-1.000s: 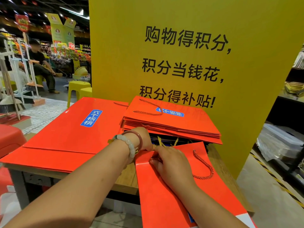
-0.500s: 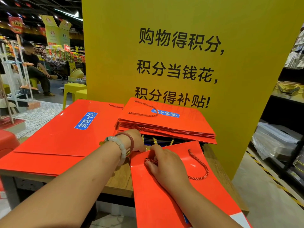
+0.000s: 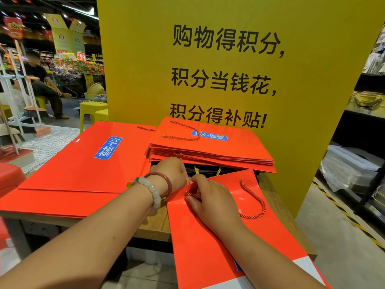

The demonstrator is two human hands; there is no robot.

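right grip [image 3: 212, 200] on flat glossy red paper bag [image 3: 198, 257]

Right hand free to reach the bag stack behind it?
Probably yes: the stack lies just beyond the right hand, top bare, nothing between. But that hand is busy gripping the near bag.

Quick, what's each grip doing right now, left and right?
Left grip: at the bag mouth, fingers hidden, so it cannot be told.
Right grip: closed, holding the bag's top edge.
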